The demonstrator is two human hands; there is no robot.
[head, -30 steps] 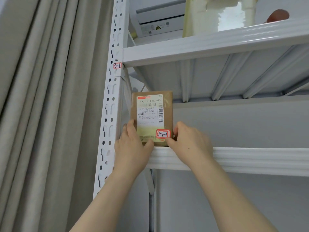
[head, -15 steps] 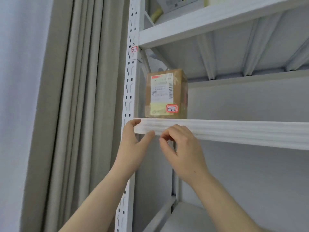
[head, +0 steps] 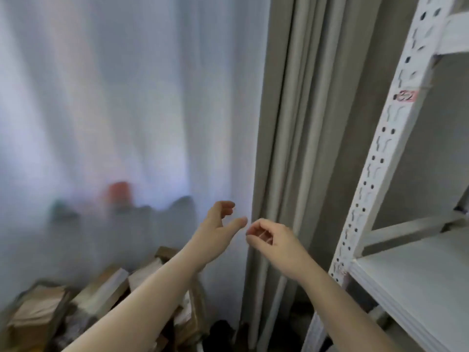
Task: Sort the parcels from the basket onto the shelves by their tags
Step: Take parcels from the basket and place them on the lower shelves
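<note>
Sheer white curtain fills the view from nine to twelve o'clock, with a heavier beige drape hanging at its one o'clock edge and something orange showing dimly through the fabric. White metal shelving stands at three o'clock. Its perforated upright slants across the corner, carrying a small red-edged tag whose writing is too blurred to read surely, and a shelf board reaches out at four o'clock. Both bare forearms rise from six o'clock toward the middle. The left hand is relaxed, thumb stretched out and fingers loosely bent, holding nothing. The right hand, just beside it and not touching, has its fingers loosely curled toward the thumb, and it too is empty. The parcels, brown and pale packets heaped anyhow, lie at seven to eight o'clock, low beneath the left forearm; the basket that should hold them cannot be made out in the blur. With neither hand carrying anything and the head turned toward the heap, the step in hand looks to be the fetching of a parcel. The next move would call for a reach down toward seven o'clock, a grip on one packet, and a turn of its face upward so its own marking can be read before any shelf is chosen.
</note>
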